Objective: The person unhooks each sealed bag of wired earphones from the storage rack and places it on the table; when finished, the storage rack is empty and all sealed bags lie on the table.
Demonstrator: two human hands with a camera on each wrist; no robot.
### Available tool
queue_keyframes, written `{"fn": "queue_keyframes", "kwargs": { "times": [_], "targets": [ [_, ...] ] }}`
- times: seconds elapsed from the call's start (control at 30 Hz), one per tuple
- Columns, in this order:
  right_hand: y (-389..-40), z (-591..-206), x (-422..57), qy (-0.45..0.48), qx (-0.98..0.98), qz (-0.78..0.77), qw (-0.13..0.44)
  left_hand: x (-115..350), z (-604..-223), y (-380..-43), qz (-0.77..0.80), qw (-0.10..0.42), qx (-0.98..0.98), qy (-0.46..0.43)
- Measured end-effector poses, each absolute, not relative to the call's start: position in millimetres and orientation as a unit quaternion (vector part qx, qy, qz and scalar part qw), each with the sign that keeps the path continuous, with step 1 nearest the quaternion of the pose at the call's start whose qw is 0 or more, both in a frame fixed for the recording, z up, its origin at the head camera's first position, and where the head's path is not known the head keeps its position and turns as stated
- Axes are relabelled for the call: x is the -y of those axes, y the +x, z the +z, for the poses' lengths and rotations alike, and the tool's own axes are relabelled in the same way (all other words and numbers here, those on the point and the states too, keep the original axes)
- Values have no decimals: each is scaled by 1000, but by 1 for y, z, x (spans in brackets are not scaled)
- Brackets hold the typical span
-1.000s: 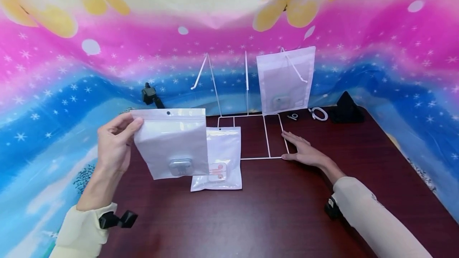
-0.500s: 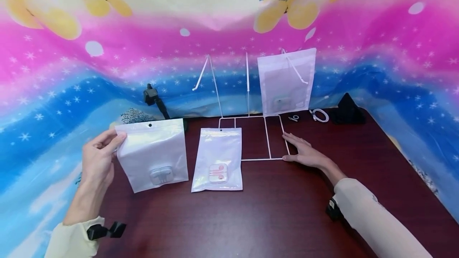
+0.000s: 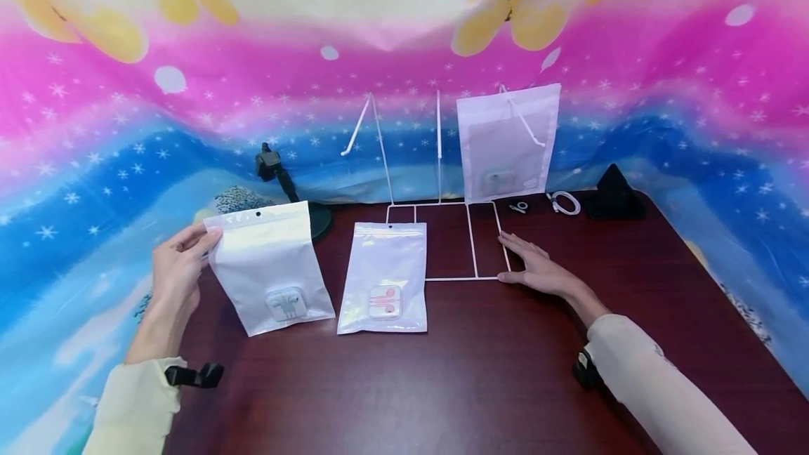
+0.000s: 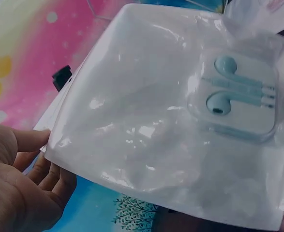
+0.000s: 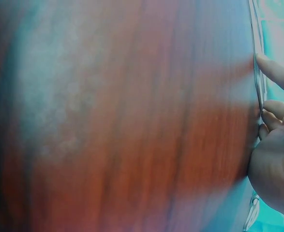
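My left hand (image 3: 177, 262) pinches the top left corner of a white zip bag (image 3: 262, 251) between thumb and fingers, left of centre. The bag tilts, its lower edge close over the table. Earphones in a clear case (image 4: 238, 94) show through its front in the left wrist view. Beside it, a second white zip bag (image 3: 382, 258) with pink-looking earphones lies over the left part of a white wire rack (image 3: 450, 279). My right hand (image 3: 540, 267) rests at the rack base's right front corner, fingers extended along the wire. A third bag (image 3: 499, 139) hangs on the rack's right hook.
Behind the left bag stands a black holder (image 3: 272, 166) on a round base. At the back right lie a small ring-shaped item (image 3: 518, 207), a coiled white cable (image 3: 564, 203) and a black wedge-shaped object (image 3: 613, 192). A printed cloth (image 3: 379, 55) surrounds the table.
My left hand has carried its bag left and down, away from in front of the second bag, and tilted it. The right hand has stayed at the rack.
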State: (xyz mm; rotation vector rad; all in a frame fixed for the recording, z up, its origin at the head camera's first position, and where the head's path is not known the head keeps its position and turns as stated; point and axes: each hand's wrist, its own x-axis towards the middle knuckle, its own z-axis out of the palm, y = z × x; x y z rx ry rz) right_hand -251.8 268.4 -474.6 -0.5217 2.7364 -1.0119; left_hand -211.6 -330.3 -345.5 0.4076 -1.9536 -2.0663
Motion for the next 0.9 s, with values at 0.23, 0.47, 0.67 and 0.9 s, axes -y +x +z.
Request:
{"fn": "queue_keyframes", "kwargs": {
  "times": [0.23, 0.47, 0.67, 0.9],
  "targets": [
    [-252, -474, -267, -171, -917, -348, 91, 334, -366, -235, -648, 109, 738, 155],
    [-250, -474, -263, -182, -912, -359, 80, 340, -397, -248, -608, 49, 770, 186],
    [-248, -473, -263, -175, -916, -350, 85, 347, -419, -253, -563, -9, 808, 176],
    [-249, -473, -266, -167, -919, -345, 87, 346, -435, -260, -531, -50, 828, 170]
  ]
}}
